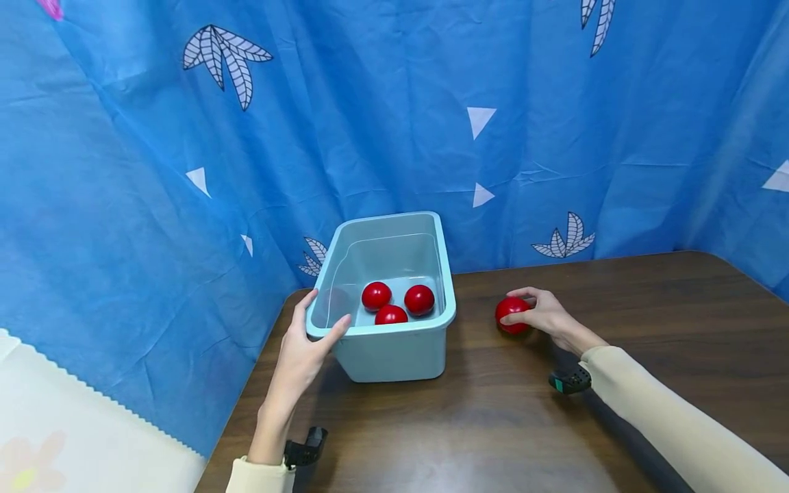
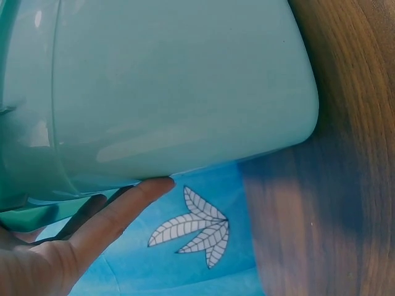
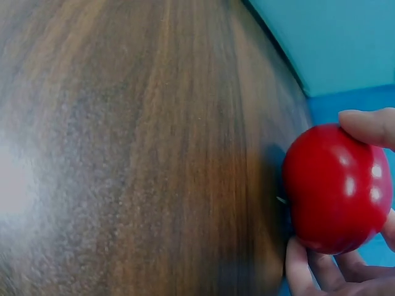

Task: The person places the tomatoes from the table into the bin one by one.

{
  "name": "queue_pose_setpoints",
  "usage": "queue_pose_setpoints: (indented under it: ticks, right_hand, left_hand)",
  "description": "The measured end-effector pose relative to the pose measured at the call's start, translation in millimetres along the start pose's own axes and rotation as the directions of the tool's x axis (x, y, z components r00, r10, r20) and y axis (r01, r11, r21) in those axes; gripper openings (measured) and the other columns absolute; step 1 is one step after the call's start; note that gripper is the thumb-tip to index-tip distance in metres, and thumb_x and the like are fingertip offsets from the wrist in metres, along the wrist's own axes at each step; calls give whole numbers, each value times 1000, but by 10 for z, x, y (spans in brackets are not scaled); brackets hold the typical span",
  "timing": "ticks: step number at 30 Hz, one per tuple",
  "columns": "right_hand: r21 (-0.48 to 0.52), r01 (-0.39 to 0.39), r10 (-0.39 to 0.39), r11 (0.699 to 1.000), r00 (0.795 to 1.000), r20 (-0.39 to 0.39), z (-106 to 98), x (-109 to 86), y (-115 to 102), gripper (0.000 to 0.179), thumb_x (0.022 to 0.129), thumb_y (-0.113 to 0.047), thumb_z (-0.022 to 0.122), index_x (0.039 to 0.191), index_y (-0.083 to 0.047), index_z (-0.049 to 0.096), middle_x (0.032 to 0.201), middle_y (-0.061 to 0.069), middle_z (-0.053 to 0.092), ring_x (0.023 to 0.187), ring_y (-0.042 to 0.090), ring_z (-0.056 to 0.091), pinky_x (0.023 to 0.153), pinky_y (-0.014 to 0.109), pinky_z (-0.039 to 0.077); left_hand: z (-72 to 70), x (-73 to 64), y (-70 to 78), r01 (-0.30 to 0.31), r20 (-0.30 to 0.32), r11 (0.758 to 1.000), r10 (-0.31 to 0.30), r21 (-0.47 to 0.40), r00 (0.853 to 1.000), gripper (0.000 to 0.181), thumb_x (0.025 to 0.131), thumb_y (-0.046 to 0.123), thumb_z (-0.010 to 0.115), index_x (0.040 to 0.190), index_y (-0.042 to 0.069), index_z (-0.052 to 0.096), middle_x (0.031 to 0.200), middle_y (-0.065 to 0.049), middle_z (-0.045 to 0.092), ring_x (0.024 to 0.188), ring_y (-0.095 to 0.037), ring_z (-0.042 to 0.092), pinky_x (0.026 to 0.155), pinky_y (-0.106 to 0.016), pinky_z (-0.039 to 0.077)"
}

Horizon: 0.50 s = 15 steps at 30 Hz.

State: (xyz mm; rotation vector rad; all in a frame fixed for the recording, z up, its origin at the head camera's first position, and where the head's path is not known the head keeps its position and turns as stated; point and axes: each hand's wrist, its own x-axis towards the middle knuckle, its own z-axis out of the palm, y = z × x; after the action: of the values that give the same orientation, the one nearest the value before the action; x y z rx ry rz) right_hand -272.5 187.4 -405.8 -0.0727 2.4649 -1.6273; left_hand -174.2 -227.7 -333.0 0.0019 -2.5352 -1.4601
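My right hand (image 1: pixel 545 316) grips a shiny red tomato (image 1: pixel 511 315) at the table, to the right of a pale blue-green plastic bin (image 1: pixel 394 359). In the right wrist view, the thumb lies on one side of the lobed tomato (image 3: pixel 336 191) and several fingers on the other; a bit of green shows at its stem end. At the bin's near left corner, my left hand (image 1: pixel 302 356) holds the rim, thumb along the front and fingers along the left side. The left wrist view has fingers (image 2: pixel 123 213) against the bin's outer wall (image 2: pixel 185 86). Inside the bin lie three tomatoes (image 1: pixel 419 300).
The dark wooden table (image 1: pixel 493 424) has its left edge close by the bin. Behind it hangs a blue curtain (image 1: pixel 382 123) with leaf and triangle prints. A white scalloped cloth (image 1: pixel 80 424) is at the lower left.
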Motion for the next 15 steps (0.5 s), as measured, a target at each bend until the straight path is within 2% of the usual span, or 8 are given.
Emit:
queue_pose_setpoints:
  ticks: [8,12,15]
  right_hand:
    - [97,-7,6,995,1000,16,-91,-8,-55,73,95,-15,76,155,4,37,157,33,30,134,50,37,99,46,56]
    - [131,26,-28,991,999,17,-122,-8,-201,75,95,-17,76,156,3,37,159,31,31,134,47,38,99,45,56]
    - [182,53,-57,982,998,16,-140,-30,-406,75,97,-17,76,158,1,36,159,28,35,134,44,42,95,36,57]
  left_hand:
    - [1,-7,13,4,2,1000,-4,-4,1000,91,96,45,74,165,14,24,162,-19,39,140,-42,47,107,-62,47]
    - [-2,-11,7,9,3,1000,-9,-2,1000,92,96,46,74,165,14,23,162,-18,39,140,-42,47,106,-61,48]
    - [-2,-11,8,10,5,1000,-10,-5,1000,93,95,47,74,165,14,23,162,-18,39,140,-42,47,106,-61,48]
